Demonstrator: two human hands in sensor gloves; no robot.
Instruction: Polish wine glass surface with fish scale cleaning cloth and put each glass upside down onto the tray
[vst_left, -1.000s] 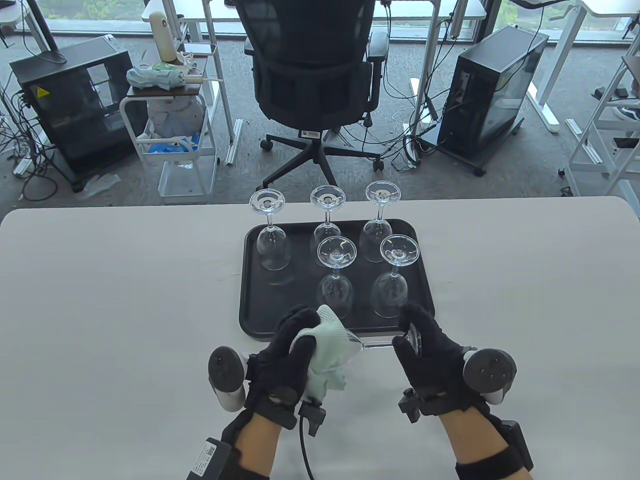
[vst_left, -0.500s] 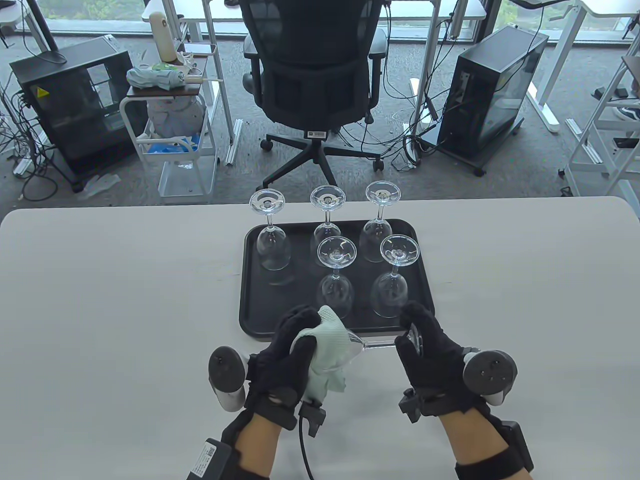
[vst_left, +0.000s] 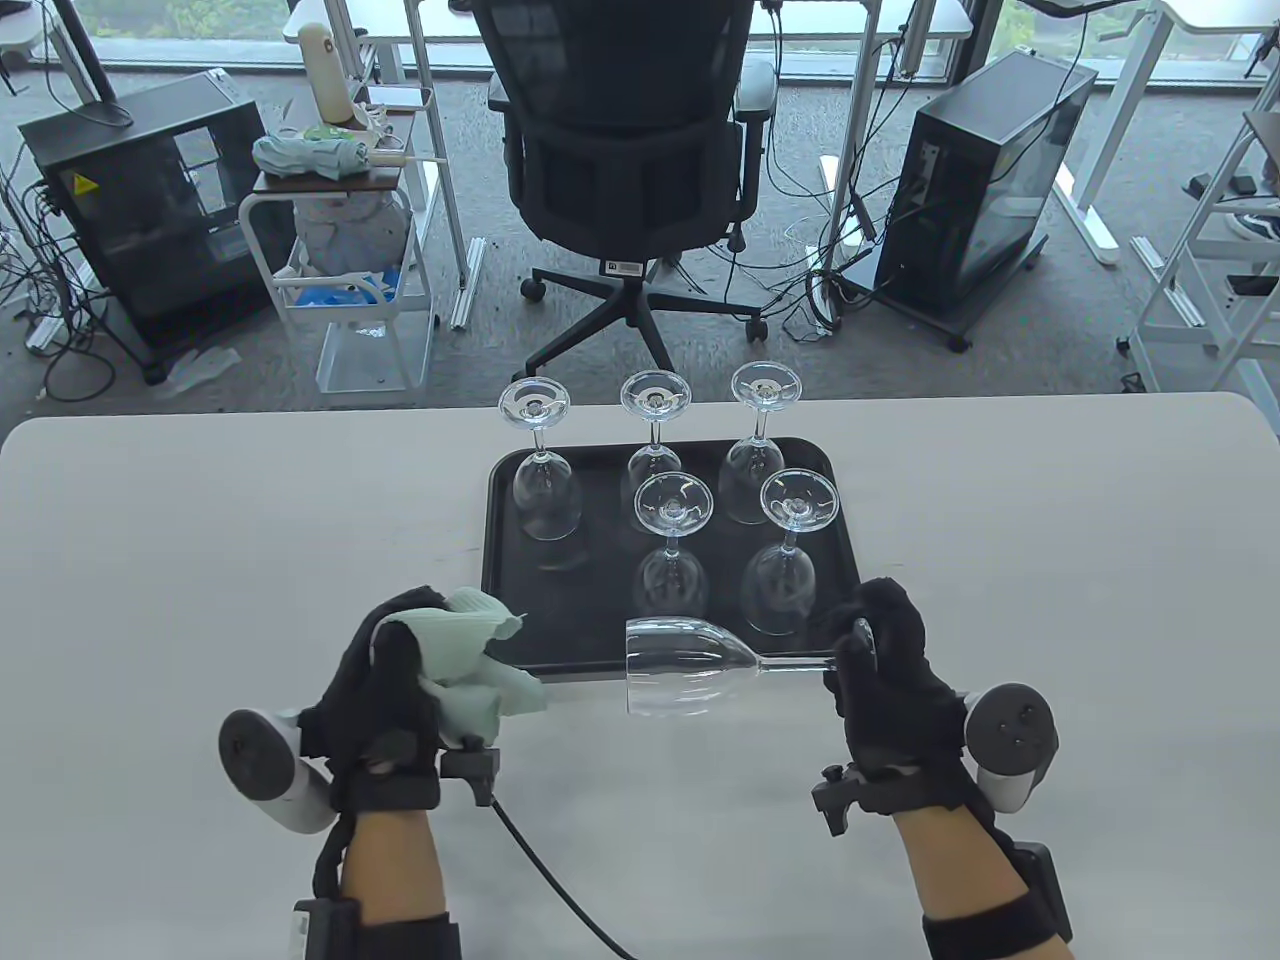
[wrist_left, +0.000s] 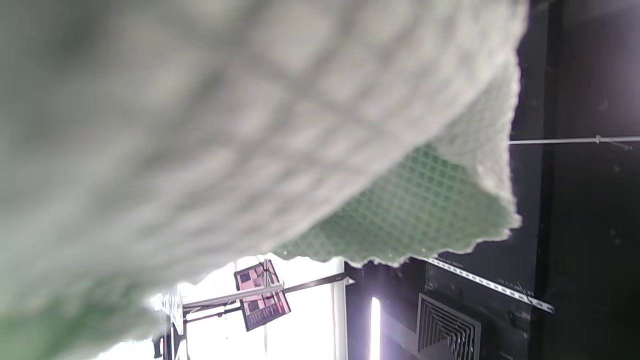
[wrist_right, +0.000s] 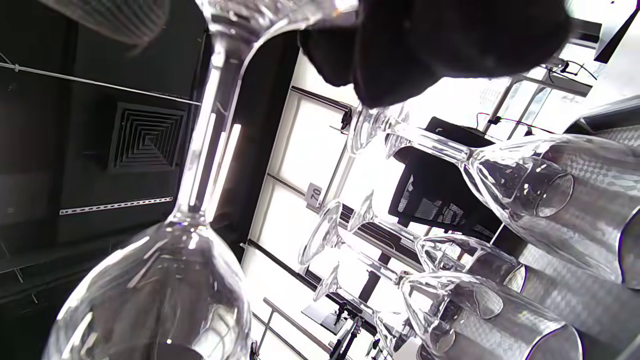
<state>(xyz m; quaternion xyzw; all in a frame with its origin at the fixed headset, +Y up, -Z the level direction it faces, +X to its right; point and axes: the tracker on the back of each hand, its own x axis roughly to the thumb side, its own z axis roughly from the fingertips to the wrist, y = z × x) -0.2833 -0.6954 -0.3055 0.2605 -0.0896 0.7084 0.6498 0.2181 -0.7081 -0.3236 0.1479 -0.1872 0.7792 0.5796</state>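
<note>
My right hand (vst_left: 872, 650) grips a clear wine glass (vst_left: 685, 665) by its foot and stem. The glass lies level over the tray's near edge, its bowl mouth pointing left. My left hand (vst_left: 400, 660) is off to the left of the bowl and holds the bunched pale green cloth (vst_left: 470, 660), clear of the glass. The cloth (wrist_left: 280, 130) fills the left wrist view. In the right wrist view the held glass (wrist_right: 165, 270) runs down from my fingers (wrist_right: 430, 45). The black tray (vst_left: 590, 590) carries several glasses upside down, such as one at its back left (vst_left: 545, 490).
The tray's front left area near the left hand holds no glass. The white table (vst_left: 1050, 600) stretches wide on both sides. Beyond its far edge stand an office chair (vst_left: 625, 150), a small cart (vst_left: 340, 260) and computer cases on the floor.
My left hand has pulled the cloth off the bowl and moved left. The bare glass now shows in full, and my right hand has shifted it a little to the right and farther from me.
</note>
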